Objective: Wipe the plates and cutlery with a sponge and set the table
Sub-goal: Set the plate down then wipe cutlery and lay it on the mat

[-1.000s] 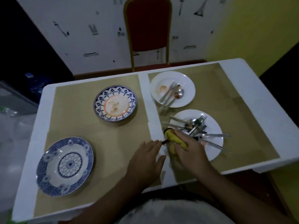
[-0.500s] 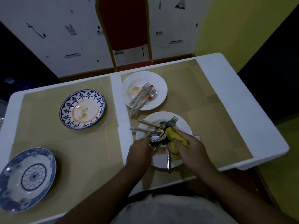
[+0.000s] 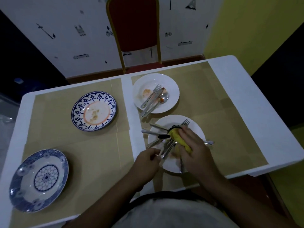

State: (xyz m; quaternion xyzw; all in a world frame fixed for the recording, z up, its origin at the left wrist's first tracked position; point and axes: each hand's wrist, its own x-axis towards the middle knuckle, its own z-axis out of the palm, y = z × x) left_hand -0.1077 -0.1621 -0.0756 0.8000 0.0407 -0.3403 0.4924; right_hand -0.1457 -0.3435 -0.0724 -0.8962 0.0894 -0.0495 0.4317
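- On the near right of the white table (image 3: 256, 102), a white plate (image 3: 195, 127) lay on a tan paper mat (image 3: 230, 129), loaded with a fan of loose cutlery (image 3: 153, 132).
- The right hand (image 3: 195, 149) rested over that plate, fingers curled around a yellow sponge (image 3: 178, 138) and pressing it down among the utensils.
- The left hand (image 3: 146, 163) sat at the plate's near left edge, fingers pinched closed on the handle ends of a few pieces of that cutlery; exactly which pieces could not be told in the dim light.
- A fork (image 3: 185, 123) poked out beyond the sponge, tines pointing away from the person, and one handle (image 3: 209, 142) stuck out past the plate's right rim.
- Just behind it stood a second white plate (image 3: 171, 83), smeared with orange food, carrying a fork, a spoon and one more utensil (image 3: 152, 100) side by side.
- On the left mat (image 3: 54, 112) lay a blue-patterned plate (image 3: 93, 111) with crumbs and an orange ring in its centre.
- Nearer the person, at the table's left, sat another blue-and-white plate (image 3: 38, 180) that looked clean.
- A red chair (image 3: 133, 23) with a gold frame stood at the far side of the table.
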